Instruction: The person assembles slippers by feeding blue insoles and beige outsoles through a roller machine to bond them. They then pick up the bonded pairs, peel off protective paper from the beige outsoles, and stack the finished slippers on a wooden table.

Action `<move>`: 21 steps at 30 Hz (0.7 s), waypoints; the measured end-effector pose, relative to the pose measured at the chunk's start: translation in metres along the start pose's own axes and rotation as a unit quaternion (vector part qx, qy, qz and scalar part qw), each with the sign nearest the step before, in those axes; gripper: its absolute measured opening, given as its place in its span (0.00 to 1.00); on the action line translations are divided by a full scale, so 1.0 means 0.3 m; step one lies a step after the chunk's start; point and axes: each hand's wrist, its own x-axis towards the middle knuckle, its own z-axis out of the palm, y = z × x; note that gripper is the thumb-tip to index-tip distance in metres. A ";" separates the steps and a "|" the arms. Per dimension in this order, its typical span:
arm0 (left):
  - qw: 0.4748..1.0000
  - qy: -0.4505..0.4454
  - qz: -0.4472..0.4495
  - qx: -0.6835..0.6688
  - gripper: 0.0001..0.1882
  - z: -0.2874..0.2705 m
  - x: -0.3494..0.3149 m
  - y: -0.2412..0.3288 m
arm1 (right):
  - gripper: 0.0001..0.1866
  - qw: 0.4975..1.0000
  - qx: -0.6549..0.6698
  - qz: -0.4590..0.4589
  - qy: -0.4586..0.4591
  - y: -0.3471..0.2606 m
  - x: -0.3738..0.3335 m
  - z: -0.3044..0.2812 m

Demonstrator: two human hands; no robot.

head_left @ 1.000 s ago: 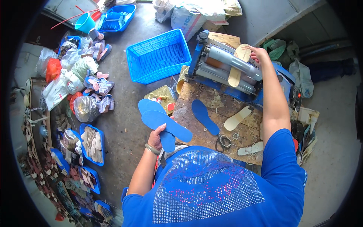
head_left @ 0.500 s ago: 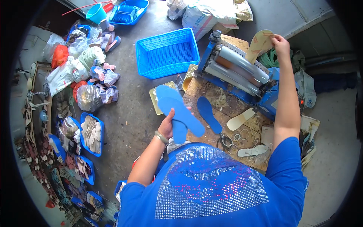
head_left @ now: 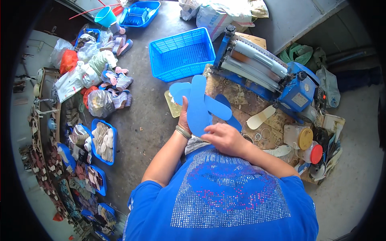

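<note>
My left hand [head_left: 183, 118] is closed around a few blue insoles. On top, one blue insole [head_left: 197, 106] stands lengthwise, while another blue insole [head_left: 219, 107] crosses slantwise beneath it. The fingers of my right hand [head_left: 227, 138] are curled in at the lower end of the top insole; their tips are partly hidden. Beyond that hand, a loose blue insole [head_left: 234, 121] lies on the worn wooden board [head_left: 257, 98], mostly covered by the held ones. A cream insole [head_left: 260, 117] rests on the board to its right.
A blue roller machine [head_left: 257, 66] stands at the board's far side. Left of it is a blue plastic basket [head_left: 183, 56]. A yellowish tray [head_left: 172, 105] sits behind the insoles. Jars [head_left: 304, 138] crowd the right edge. Bagged slippers and blue trays [head_left: 114, 140] line the left floor.
My right hand has come down from the roller machine, where it held a cream insole, to the blue insoles. The left hand's bundle has turned, with one insole now lengthwise on top.
</note>
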 end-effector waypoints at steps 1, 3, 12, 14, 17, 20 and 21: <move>1.000 0.023 -0.005 0.000 0.40 -0.049 -0.016 0.013 | 0.12 0.999 0.030 0.022 0.031 0.008 -0.003 0.000; 0.997 0.069 -0.019 -0.002 0.34 -0.128 -0.044 0.036 | 0.10 0.979 0.085 0.151 0.108 0.094 -0.036 0.004; 0.975 0.197 0.091 0.038 0.23 -0.237 -0.217 0.130 | 0.36 0.856 -0.212 0.458 -0.109 0.503 -0.350 0.227; 0.975 0.200 0.093 0.032 0.23 -0.253 -0.250 0.134 | 0.42 0.852 -0.236 0.451 -0.119 0.499 -0.350 0.271; 0.975 0.203 0.090 0.034 0.25 -0.290 -0.292 0.138 | 0.45 0.856 -0.268 0.427 -0.115 0.496 -0.358 0.316; 0.971 0.218 0.085 0.048 0.25 -0.308 -0.301 0.128 | 0.42 0.866 -0.254 0.420 -0.089 0.484 -0.353 0.323; 0.971 0.218 0.082 0.050 0.25 -0.307 -0.291 0.121 | 0.40 0.873 -0.251 0.412 -0.070 0.485 -0.359 0.314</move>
